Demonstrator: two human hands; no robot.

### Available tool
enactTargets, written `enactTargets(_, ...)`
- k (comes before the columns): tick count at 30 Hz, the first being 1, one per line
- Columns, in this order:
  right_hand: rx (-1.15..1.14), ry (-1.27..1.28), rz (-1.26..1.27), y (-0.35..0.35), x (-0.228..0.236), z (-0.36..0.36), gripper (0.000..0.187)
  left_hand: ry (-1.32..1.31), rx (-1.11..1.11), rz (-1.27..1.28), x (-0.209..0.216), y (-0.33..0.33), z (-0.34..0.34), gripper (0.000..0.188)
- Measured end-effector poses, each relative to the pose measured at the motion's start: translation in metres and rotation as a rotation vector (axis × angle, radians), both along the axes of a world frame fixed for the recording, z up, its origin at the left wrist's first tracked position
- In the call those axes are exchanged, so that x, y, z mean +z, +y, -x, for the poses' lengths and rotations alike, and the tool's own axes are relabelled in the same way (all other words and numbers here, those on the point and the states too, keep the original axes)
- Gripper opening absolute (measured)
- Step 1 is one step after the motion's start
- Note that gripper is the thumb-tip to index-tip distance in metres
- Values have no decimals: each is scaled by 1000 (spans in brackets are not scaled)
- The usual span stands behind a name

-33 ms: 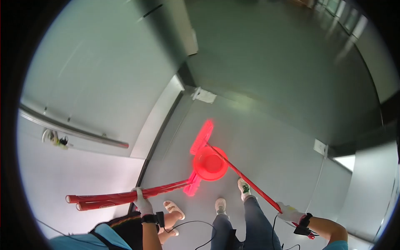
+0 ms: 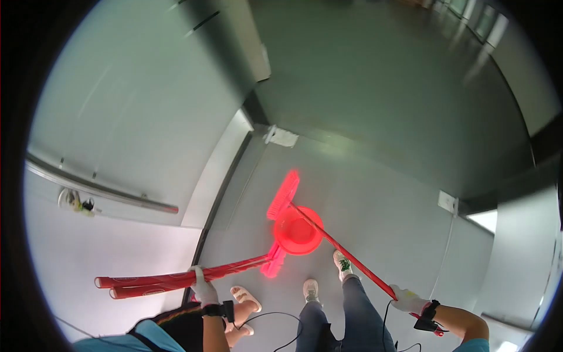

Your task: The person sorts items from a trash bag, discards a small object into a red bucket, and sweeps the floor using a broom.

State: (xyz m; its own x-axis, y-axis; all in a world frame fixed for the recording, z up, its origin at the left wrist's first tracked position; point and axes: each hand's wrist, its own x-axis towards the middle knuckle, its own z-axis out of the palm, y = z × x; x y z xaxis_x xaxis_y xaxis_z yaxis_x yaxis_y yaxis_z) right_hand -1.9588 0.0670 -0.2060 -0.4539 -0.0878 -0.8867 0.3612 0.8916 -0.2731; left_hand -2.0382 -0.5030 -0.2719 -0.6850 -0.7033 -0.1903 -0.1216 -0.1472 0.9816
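Note:
My left hand (image 2: 203, 288), in a white glove, is closed round two red broom handles (image 2: 151, 283) lying side by side, their free ends pointing left. They lead to a pink bristled head (image 2: 272, 261) beside the red basin (image 2: 287, 243). My gloved right hand (image 2: 409, 299) grips another red broom handle (image 2: 355, 259). It slants across the basin to a red broom head (image 2: 283, 195) on the far side. Whether the basin rests on the floor or is lifted, I cannot tell. Both wrists wear black devices with cables.
Another person in a blue top (image 2: 126, 343) and light sandals (image 2: 246, 298) stands close at my left. A metal handrail (image 2: 105, 190) runs along the left wall. Ahead lies a doorway with white pieces at its floor corners (image 2: 281, 136) (image 2: 447, 201), opening onto a greenish floor (image 2: 375, 82).
The doorway and walls have shifted slightly leftward in view. Both hands keep their hold on the broom handles, and the basin stays almost in place.

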Motion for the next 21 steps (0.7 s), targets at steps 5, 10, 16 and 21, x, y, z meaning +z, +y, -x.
enactTargets(5, -280, -88, -15, 4, 43, -79, 48, 99, -205, -171, -1, 87, 17, 11)
enactTargets(10, -460, -15, -68, -8, 81, -192, 45, 12, -491, -105, 34, 166, 24, 14)
enactTargets(16, -695, -90, -20, 77, 115, -271, 44, -122, -750, -93, 82, 363, 26, 15)
enactTargets(21, -843, -109, 50, 145, 97, -336, 40, -179, -931, -66, 72, 509, 2, 12)
